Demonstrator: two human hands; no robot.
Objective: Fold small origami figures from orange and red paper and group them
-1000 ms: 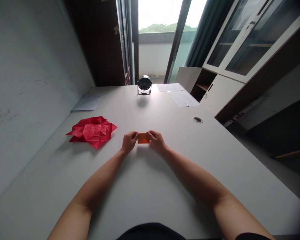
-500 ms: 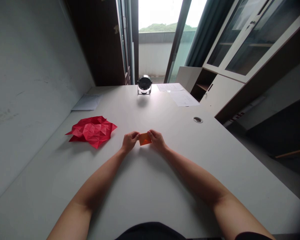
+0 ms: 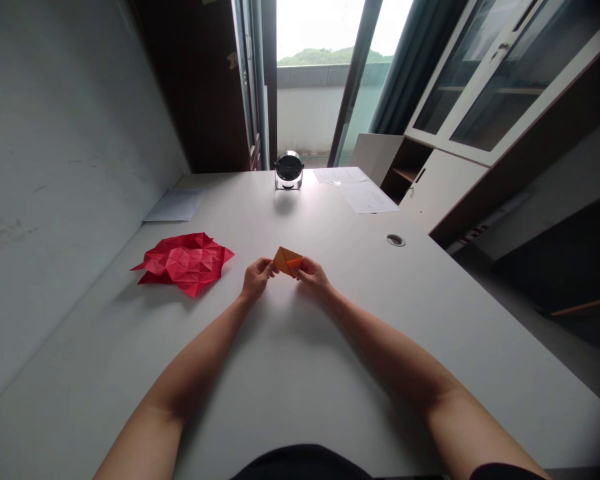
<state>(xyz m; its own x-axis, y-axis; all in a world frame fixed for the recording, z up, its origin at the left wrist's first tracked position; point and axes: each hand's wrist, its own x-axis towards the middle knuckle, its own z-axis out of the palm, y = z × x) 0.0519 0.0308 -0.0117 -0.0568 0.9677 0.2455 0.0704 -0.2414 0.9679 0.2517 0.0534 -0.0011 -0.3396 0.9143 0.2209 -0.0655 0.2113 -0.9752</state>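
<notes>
**Both hands pinch a small folded orange paper [image 3: 283, 259] over the white bench [image 3: 290, 387]**

Take the orange paper as the clock's centre, with twelve pointing away from the person. Nearest, at six o'clock, a dark garment [image 3: 300, 462] shows at the lower edge. Bare forearms reach inward from seven and five o'clock.

The left hand [image 3: 259, 276] is clamped on the paper's nine o'clock corner, thumb and fingers together. The right hand [image 3: 312, 272] grips the three o'clock end, its thumb and fingertips closed over a brighter orange flap. The paper sits tilted between them, crease lines crossing its face and one corner pointing towards twelve. Whether its lower edge touches the bench I cannot tell.

At nine o'clock, apart from the left hand, a red creased paper [image 3: 183, 261] lies on the bench, spread out with pointed edges. Between two and three o'clock is a round cable hole [image 3: 395, 240].

Farther off, a pale sheet [image 3: 174, 205] lies near ten o'clock beside the wall [image 3: 65, 167], and printed papers [image 3: 367, 198] near two. A round black device [image 3: 289, 168] stands on its frame at twelve. Beyond, a white cabinet [image 3: 447, 133] stands between one and two; a glass door [image 3: 313, 100] fills twelve.
</notes>
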